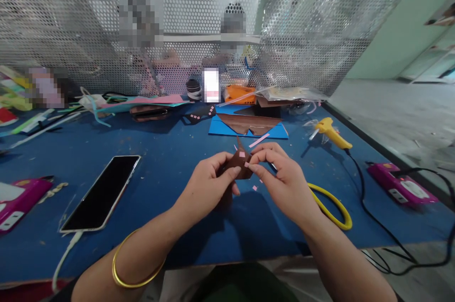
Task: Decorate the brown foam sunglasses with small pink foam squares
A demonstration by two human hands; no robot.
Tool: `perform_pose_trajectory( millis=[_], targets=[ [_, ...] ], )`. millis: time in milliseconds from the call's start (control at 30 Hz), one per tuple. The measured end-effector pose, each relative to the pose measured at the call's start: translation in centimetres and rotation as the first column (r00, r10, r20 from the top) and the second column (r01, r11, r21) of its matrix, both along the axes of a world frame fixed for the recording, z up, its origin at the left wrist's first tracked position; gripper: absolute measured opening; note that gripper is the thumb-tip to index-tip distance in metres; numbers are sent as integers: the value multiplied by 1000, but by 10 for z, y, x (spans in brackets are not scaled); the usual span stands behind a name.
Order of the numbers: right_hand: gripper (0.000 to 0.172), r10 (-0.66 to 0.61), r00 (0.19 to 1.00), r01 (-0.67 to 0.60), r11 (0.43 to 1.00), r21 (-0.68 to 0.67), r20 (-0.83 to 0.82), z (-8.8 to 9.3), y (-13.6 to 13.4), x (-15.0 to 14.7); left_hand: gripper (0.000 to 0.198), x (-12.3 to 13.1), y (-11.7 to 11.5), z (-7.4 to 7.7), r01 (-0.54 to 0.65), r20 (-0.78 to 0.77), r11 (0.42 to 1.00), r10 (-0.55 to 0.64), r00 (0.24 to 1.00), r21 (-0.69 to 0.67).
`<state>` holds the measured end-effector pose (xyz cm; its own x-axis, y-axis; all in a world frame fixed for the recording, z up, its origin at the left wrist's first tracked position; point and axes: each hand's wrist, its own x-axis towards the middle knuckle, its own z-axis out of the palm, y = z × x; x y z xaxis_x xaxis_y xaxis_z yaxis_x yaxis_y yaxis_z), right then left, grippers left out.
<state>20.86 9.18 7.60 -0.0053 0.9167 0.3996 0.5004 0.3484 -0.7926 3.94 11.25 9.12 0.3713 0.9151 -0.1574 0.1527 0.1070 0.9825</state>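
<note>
My left hand [216, 176] pinches a folded piece of dark brown paper [237, 160] above the table, thumb on its front face. One small pink paper square [242, 154] sits on the brown surface. Between thumb and forefinger, my right hand [279, 171] grips another tiny pink paper square [246, 164], which touches the brown paper's right side. Below the hands, a loose pink scrap [255, 188] lies on the blue table. A pink strip [259, 141] rests just beyond. Yellow scissor-like handles [336, 207] show beside my right wrist, partly hidden by it.
A yellow glue gun [330, 132] with a black cord lies at right, near a magenta power strip [401, 183]. Blue card [217, 126] with brown paper lies behind my hands. At left is a charging phone [103, 193]. A perforated screen [192, 17] closes the back.
</note>
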Motion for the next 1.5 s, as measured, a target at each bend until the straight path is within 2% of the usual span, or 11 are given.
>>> perform_pose_trajectory(
  millis=[133, 467, 1167, 1400, 1500],
  targets=[
    [11, -28, 998, 26, 999, 37, 48, -5, -1, -2, 20, 1, 0, 0, -6, -15, 1000, 7, 1000, 11],
    [11, -125, 992, 126, 988, 92, -16, -9, -5, -11, 19, 1, 0, 0, -6, -37, 1000, 7, 999, 27],
    [10, -144, 988, 149, 981, 123, -50, -12, -2, -13, 18, 2, 1, 2, 16, -77, 998, -12, 997, 56],
    [10, -149, 984, 157, 983, 92, -94, -12, -3, -14, 21, 1, 1, 0, 17, -90, 999, -14, 996, 32],
    [4, -150, 971, 157, 987, 21, -188, -12, -5, -14, 23, 1, 1, -1, 16, -80, 1000, -16, 997, 0]
  ],
)
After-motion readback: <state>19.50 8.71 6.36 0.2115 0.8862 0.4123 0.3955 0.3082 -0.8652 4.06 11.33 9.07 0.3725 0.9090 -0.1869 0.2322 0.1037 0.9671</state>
